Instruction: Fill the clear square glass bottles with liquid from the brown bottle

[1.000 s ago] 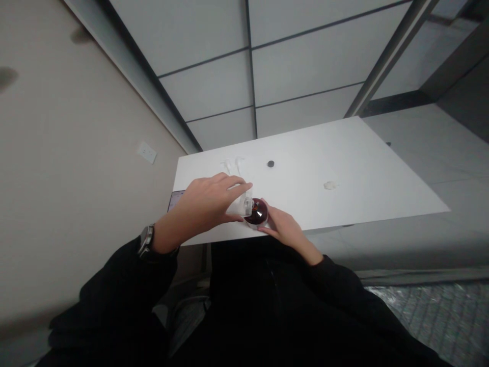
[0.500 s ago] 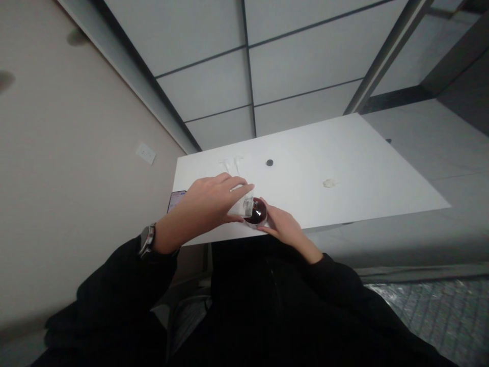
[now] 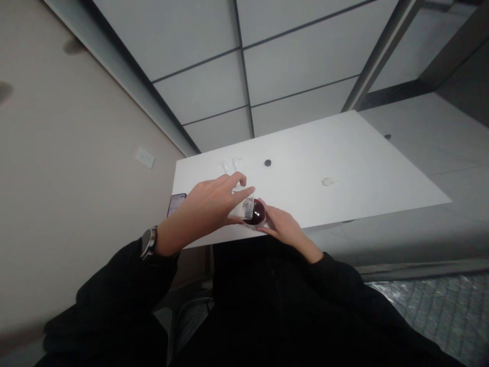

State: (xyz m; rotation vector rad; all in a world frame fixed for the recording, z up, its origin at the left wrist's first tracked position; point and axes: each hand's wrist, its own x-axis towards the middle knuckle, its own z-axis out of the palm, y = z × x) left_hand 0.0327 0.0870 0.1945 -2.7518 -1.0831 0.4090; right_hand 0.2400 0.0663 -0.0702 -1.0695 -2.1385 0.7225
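From where I stand: left hand grips a clear container, smooth, plastic-looking. Within right hand, a dark-red round item, high gloss. Beneath both grips, tabletop smooth, near matt. Behind left grip, metallic-looking watch, matt cloth sleeve.

A: What is the person wearing over the body?
B: A black top, spread across the near middle. A thin, faint line runs down its front; whether that's a zip, I can't tell.
A: And further out?
B: Long black fabric each way. The left sleeve bunches into thick folds toward the near left; the right sleeve looks smoother.
A: Any accessories?
B: A watch just beside the left cuff: round, dark face, silvery rim. The left hand and right hand are ungloved.
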